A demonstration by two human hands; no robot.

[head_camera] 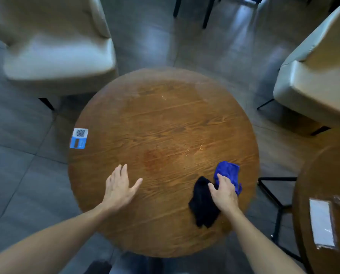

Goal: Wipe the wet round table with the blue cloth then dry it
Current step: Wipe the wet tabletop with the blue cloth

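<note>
A round wooden table fills the middle of the view, with small water droplets glinting near its centre right. A blue cloth lies crumpled at the table's near right. My right hand rests on the blue cloth's near edge, fingers curled over it. A black cloth lies just left of that hand, touching it. My left hand lies flat on the table's near left with fingers spread and nothing in it.
A blue and white QR sticker sits at the table's left edge. Cream chairs stand at the far left and far right. A second wooden table with a plastic-wrapped white sheet stands to the right.
</note>
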